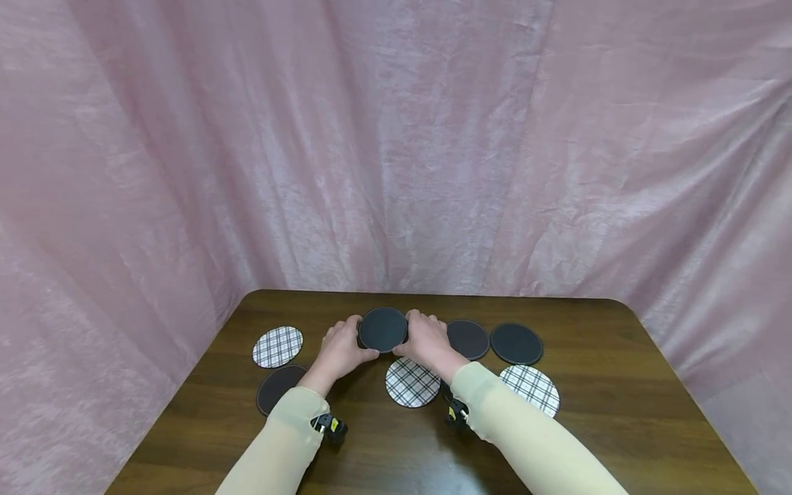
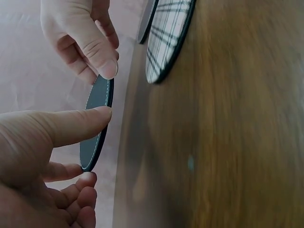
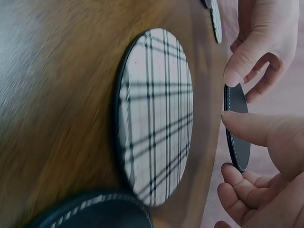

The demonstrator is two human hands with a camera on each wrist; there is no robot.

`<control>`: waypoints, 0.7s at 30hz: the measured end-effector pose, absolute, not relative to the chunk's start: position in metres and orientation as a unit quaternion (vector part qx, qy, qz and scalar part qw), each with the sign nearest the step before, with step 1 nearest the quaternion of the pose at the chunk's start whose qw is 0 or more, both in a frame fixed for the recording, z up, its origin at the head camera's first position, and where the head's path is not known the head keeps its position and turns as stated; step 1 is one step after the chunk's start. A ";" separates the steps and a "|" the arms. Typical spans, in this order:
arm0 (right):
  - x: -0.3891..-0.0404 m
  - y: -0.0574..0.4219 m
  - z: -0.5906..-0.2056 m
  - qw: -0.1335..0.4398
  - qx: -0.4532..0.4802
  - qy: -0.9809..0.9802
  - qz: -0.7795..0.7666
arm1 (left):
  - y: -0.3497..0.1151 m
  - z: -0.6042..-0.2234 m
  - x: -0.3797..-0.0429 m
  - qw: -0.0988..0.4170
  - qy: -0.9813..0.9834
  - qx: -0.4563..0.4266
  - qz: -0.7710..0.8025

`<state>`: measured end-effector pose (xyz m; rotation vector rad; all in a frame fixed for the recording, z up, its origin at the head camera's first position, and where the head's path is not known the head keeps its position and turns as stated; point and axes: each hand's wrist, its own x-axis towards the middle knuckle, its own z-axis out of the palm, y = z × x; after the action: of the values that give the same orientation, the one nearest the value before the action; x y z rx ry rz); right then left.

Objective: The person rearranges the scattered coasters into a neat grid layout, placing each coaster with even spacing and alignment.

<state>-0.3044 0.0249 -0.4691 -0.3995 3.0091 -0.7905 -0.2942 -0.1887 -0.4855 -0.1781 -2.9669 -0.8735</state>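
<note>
A round black coaster [image 1: 383, 330] with pale edge stitching is held between both hands near the table's far edge. My left hand [image 1: 340, 349] pinches its left side and my right hand [image 1: 425, 338] its right side. In the left wrist view the coaster [image 2: 90, 149] appears nearly edge-on, both thumbs on its near rim and fingers behind. The right wrist view shows the same coaster [image 3: 239, 149] apart from the tabletop. Just below my right hand lies a white plaid coaster [image 1: 411, 385], its upper right part hidden by that hand.
On the wooden table [image 1: 383, 454], a plaid coaster [image 1: 278, 346] and a dark brown one [image 1: 277, 392] lie left. To the right are a dark brown coaster [image 1: 468, 339], a black one [image 1: 516, 344] and another plaid one [image 1: 533, 389]. A pink curtain [image 1: 383, 151] hangs behind.
</note>
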 end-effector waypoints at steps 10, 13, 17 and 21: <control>-0.308 0.047 -0.469 0.003 -0.110 0.958 -0.266 | -0.166 -0.484 -0.300 0.023 -0.951 -0.066 -0.301; -0.309 0.052 -0.468 0.002 -0.107 0.957 -0.269 | -0.160 -0.484 -0.301 0.020 -0.950 -0.065 -0.304; -0.309 0.058 -0.470 0.000 -0.103 0.956 -0.273 | -0.154 -0.484 -0.302 0.017 -0.949 -0.068 -0.309; -0.310 0.064 -0.474 -0.003 -0.101 0.957 -0.273 | -0.148 -0.487 -0.302 0.009 -0.950 -0.070 -0.305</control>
<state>-0.3096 0.0643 -0.4740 -0.3178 3.0101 -0.8605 -0.3024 -0.1480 -0.4870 -0.2184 -2.9661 -0.9520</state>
